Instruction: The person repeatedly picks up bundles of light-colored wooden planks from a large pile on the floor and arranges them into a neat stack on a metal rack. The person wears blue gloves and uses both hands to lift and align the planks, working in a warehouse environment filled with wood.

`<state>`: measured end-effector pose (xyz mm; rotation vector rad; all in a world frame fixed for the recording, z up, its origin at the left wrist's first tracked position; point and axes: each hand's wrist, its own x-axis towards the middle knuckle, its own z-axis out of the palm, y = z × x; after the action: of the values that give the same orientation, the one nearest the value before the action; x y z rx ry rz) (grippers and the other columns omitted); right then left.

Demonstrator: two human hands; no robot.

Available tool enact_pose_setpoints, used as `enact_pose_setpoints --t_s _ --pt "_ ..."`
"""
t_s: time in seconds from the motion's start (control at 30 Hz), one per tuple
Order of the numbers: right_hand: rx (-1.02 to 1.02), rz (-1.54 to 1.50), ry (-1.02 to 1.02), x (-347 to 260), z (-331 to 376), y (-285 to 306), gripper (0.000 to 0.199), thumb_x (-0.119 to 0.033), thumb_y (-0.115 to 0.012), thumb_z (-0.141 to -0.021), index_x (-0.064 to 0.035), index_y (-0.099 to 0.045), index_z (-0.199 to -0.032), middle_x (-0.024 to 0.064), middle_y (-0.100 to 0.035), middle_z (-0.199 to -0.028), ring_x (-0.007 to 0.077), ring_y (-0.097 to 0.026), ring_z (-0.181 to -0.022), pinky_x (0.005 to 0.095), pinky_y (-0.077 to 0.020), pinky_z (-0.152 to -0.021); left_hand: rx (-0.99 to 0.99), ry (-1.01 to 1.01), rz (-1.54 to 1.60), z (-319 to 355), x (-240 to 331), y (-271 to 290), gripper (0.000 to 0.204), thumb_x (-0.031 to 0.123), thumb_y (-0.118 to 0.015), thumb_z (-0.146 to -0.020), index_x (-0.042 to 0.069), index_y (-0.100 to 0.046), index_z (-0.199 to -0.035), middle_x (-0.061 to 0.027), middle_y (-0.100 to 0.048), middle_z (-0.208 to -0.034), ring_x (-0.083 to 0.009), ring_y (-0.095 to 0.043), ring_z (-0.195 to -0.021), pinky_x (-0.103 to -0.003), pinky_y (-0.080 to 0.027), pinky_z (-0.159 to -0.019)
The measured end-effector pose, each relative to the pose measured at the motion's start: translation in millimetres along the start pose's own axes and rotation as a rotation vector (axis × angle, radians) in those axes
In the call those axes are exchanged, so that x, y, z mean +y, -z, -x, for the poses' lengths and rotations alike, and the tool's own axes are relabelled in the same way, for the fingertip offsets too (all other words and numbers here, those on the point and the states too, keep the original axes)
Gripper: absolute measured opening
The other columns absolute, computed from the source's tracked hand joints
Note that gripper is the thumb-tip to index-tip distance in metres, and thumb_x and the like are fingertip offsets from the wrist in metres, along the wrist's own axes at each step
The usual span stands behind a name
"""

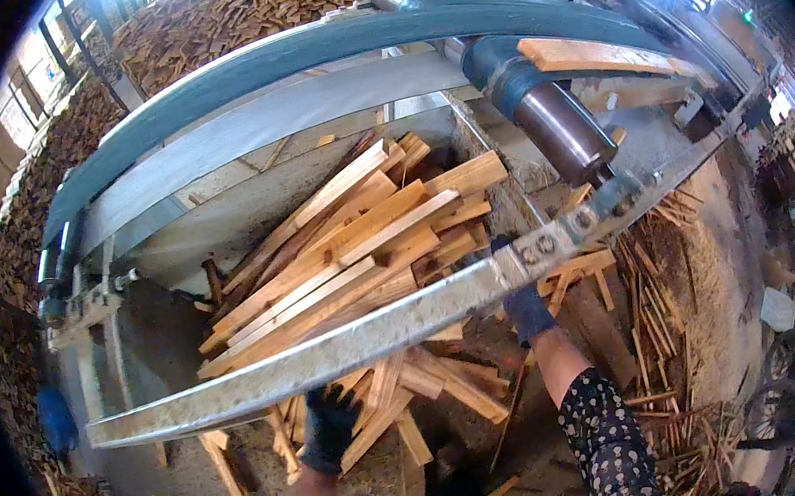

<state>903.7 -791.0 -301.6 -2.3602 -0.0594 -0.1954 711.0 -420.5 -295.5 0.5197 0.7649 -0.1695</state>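
My left hand, in a dark work glove, is in front of the metal frame rail with its fingers apart over loose wooden slats. It touches or nearly touches them; no slat is plainly gripped. Under the rail reaches my right hand, also gloved, at the right end of a large pile of slats. The rail hides most of its fingers, so whether they hold anything cannot be made out. The pile lies beneath the conveyor frame, most pieces slanting up toward the right.
The metal rail crosses between me and the pile. Above run a green conveyor belt and a steel roller, with one board on the belt. Thin offcuts litter the floor at right. A heap of wood pieces fills the back.
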Motion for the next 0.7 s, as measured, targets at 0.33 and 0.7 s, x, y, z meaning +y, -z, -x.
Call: enact_pose_setpoints --t_s 0.33,0.7 --pt "-0.218 -0.129 -0.135 32.6 -66.2 -37.3 0.038 -0.025 -0.049 -0.097 -0.0051 -0.05 -0.129 0.0095 -0.055 -0.124 0.0227 -0.054 -0.111 0.0357 -0.0451 -0.096 -0.227 -0.364 -0.375 -126.0 31.1 -13.6 0.081 0.026 -0.065 -0.081 0.011 -0.014 -0.143 -0.01 -0.021 -0.144 -0.026 -0.037 -0.125 -0.041 -0.037 -0.104" --pt "-0.334 -0.671 -0.394 35.6 -1.0 -44.6 0.041 -0.031 -0.049 -0.097 -0.008 -0.047 -0.131 0.009 -0.054 -0.125 0.0236 -0.054 -0.112 0.0377 -0.0473 -0.094 -0.184 -0.364 -0.341 -118.7 37.4 -10.7 0.109 0.007 -0.075 -0.072 0.009 0.005 -0.146 -0.0083 -0.01 -0.148 -0.0237 -0.036 -0.123 -0.038 -0.038 -0.104"
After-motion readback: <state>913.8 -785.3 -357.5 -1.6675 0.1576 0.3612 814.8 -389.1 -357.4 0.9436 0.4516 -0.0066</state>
